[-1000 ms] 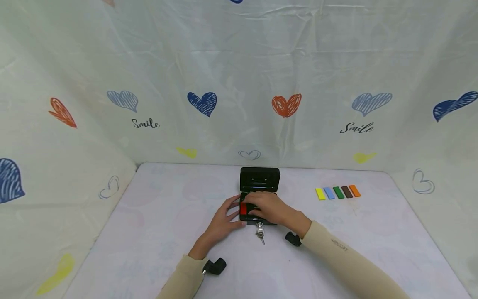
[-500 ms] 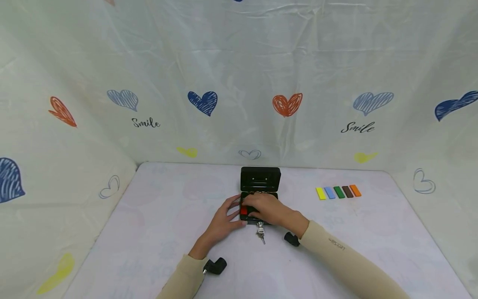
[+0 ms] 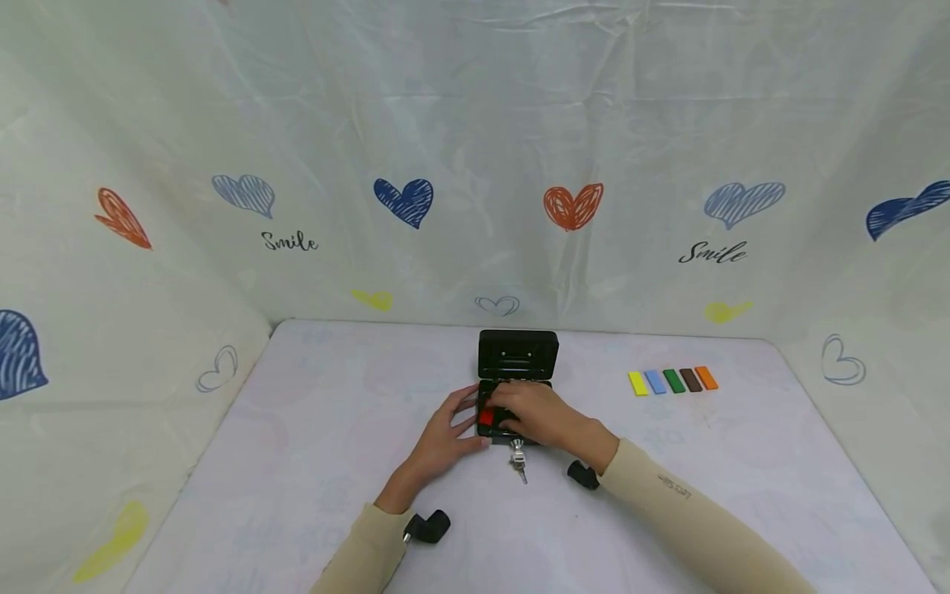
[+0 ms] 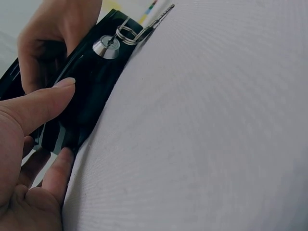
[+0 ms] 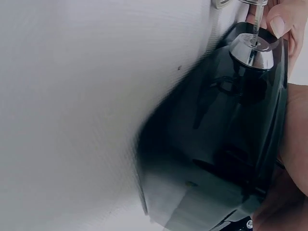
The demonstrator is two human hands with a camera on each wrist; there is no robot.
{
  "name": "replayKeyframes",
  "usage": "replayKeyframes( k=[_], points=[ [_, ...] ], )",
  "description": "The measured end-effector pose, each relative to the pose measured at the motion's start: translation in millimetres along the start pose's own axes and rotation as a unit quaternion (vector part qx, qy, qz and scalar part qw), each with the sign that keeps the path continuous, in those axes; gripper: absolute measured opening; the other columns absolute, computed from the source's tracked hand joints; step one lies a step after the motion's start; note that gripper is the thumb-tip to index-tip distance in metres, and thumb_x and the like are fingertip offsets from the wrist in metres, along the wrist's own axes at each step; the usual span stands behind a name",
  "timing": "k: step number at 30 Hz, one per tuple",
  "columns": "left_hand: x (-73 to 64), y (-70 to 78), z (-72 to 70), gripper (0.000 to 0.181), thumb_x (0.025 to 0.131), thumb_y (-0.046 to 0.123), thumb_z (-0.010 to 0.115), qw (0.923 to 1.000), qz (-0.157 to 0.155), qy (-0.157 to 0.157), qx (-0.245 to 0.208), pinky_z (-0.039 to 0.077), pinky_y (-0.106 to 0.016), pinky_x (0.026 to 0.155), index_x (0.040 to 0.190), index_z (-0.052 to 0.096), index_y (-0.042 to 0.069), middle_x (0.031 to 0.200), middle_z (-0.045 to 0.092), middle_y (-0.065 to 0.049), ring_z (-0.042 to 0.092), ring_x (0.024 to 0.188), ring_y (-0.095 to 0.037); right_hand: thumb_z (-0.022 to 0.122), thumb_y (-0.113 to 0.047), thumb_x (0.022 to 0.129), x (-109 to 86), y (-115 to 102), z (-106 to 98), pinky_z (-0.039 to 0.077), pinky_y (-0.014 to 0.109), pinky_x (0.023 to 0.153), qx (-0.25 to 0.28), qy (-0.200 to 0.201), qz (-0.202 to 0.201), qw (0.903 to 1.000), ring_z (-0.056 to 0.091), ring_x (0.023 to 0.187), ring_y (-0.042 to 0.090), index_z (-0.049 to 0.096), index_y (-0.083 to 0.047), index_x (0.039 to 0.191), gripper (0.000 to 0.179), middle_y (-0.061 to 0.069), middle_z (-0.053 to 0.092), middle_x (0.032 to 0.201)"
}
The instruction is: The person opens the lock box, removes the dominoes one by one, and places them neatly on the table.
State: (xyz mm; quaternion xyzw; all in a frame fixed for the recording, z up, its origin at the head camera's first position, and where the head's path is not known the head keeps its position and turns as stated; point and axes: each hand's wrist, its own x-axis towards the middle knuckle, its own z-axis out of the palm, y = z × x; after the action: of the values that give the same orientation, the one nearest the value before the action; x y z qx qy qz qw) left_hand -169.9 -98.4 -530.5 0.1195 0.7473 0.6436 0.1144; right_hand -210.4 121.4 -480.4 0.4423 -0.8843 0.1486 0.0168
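Note:
A small black cash box stands with its lid raised. My left hand grips its left end, the thumb on the front wall and the other fingers along the side. My right hand reaches over the rim into the box, its fingers curled down at a red block near the left end. The fingertips are partly hidden inside, but the block appears pinched by them. A key ring with keys hangs from the silver lock on the front wall.
On the white table, to the right of the box, lies a row of flat blocks: yellow, light blue, green, brown and orange. A white curtain with printed hearts hangs behind and on both sides.
My right hand has shifted slightly to the right inside the box, and the red block has tilted and moved a little with it. My left hand and the box have stayed put.

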Motion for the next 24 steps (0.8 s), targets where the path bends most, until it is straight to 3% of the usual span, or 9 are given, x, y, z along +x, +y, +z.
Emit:
replayKeyframes(
  k=[10,19,24],
  points=[
    [-0.4,1.1,0.2,0.089,0.088,-0.004,0.081,1.0000,-0.005,-0.002,0.001,0.048,-0.033,0.117,0.164,0.036,0.011,0.166,0.037,-0.017,0.038,0.154,-0.037,0.084,-0.009,0.091,2.4,1.6,0.1,0.058,0.043,0.107,0.005,-0.018,0.000,0.9998,0.069,0.121,0.023,0.075,-0.009,0.126,0.036,0.004,0.075,0.126],
    [-1.6,3.6,0.8,0.088,0.088,-0.002,0.082,0.9999,-0.006,0.003,0.012,0.048,-0.041,0.118,0.163,0.038,0.013,0.165,0.039,-0.017,0.040,0.152,-0.038,0.084,-0.011,0.091,0.7,4.8,0.4,0.063,0.034,0.090,0.000,-0.008,0.009,0.9999,0.069,0.098,0.016,0.078,-0.010,0.116,0.026,0.000,0.071,0.107],
    [-0.9,3.3,1.2,0.088,0.088,-0.002,0.082,0.9999,-0.010,0.005,0.013,0.047,-0.042,0.118,0.163,0.039,0.014,0.165,0.039,-0.016,0.040,0.152,-0.037,0.085,-0.018,0.091,-0.9,6.9,1.2,0.063,0.031,0.088,-0.001,-0.015,0.018,0.9997,0.068,0.096,0.015,0.079,-0.011,0.114,0.025,0.000,0.070,0.105]
  ],
)
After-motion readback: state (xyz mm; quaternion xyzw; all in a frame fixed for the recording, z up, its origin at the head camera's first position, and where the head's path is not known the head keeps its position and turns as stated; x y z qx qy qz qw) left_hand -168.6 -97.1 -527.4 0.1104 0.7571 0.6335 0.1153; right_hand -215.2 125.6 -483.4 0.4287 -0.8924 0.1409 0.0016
